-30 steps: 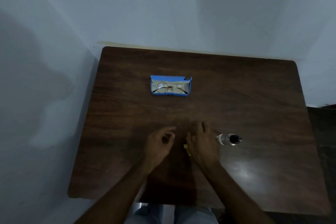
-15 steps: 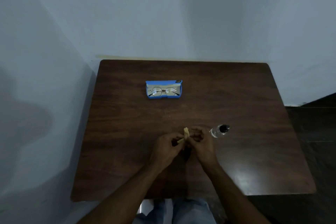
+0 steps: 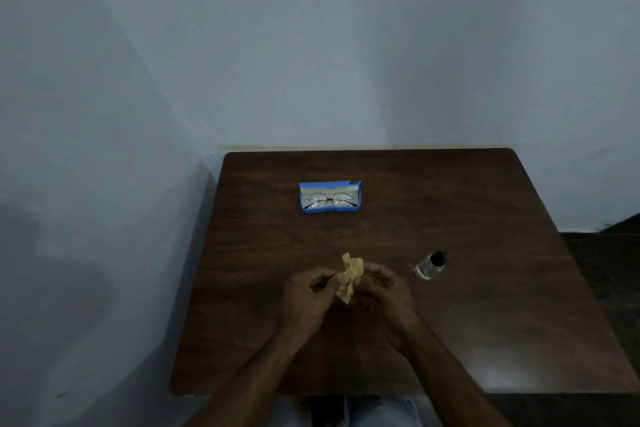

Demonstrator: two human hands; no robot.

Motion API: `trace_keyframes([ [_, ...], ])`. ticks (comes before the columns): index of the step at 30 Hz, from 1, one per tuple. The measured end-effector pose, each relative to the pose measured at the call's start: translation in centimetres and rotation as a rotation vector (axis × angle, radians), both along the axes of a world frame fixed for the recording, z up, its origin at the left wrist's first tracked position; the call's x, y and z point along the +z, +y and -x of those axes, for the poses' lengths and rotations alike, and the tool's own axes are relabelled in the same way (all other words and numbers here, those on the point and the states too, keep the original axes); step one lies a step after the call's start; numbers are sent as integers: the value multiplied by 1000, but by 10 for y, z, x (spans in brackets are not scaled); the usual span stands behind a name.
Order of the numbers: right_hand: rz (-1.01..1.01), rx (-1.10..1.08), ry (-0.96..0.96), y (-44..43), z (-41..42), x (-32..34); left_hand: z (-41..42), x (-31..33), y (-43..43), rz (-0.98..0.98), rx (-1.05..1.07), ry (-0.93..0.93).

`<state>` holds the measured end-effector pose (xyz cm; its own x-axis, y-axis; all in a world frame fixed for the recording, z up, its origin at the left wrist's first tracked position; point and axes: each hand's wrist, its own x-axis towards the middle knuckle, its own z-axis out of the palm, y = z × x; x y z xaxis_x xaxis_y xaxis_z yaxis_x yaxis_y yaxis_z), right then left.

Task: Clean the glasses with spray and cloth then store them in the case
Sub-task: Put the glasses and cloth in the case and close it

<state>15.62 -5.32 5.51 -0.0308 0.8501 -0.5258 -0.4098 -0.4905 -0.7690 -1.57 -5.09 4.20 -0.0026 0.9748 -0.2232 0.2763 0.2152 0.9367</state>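
Note:
A small crumpled yellow cloth [image 3: 349, 277] is held up between both hands over the near middle of the table. My left hand [image 3: 306, 295] pinches its left side and my right hand [image 3: 388, 291] pinches its right side. Thin round wire-framed glasses [image 3: 329, 200] lie inside an open blue case [image 3: 358, 196] toward the far side of the table, well beyond my hands. A small clear spray bottle with a black cap [image 3: 429, 265] stands to the right of my right hand, a short gap away.
The dark wooden table [image 3: 485, 288] stands in a corner, with pale walls behind it and on its left. Its right edge borders dark floor. My knees show below the near edge.
The cloth, barely visible a second ago, now sticks up between my fingers and is more spread out. The view has pulled back and tilted up, showing more wall.

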Motion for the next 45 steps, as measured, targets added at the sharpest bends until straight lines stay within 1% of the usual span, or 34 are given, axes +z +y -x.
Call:
trace_keyframes([
  [3,-22,2,-41,-6,8,-3,3,-1,-2,95,72,4],
  [5,-11,-12,-45,-8,13,-6,6,-1,-2,170,136,-67],
  [7,-10,-9,-67,-10,15,-10,7,-1,-4,208,146,-117],
  [9,-19,14,-89,-12,16,-12,8,-1,-5,199,113,-75],
  [11,-1,0,-65,-14,14,-14,9,-1,-5,170,82,-12],
  [13,29,-21,-21,-15,13,-13,9,-2,-5,134,76,8],
  [17,53,64,-11,-16,14,-10,10,1,-4,95,50,-14],
  [20,66,41,30,-17,11,-9,11,5,0,103,3,-20],
  [25,-17,-26,-12,-16,7,-10,11,14,2,89,-29,-46],
  [30,-55,-47,-15,-8,6,-10,9,16,1,38,-74,-123],
  [36,-25,-57,-37,1,8,-10,0,7,4,13,-25,-74],
  [41,21,-75,-9,5,5,-8,-3,-1,6,52,-2,-105],
  [43,6,-54,-58,7,2,-8,-2,-4,11,120,25,-173],
  [45,-17,-27,-148,11,-2,-11,-2,-6,18,181,36,-204],
])
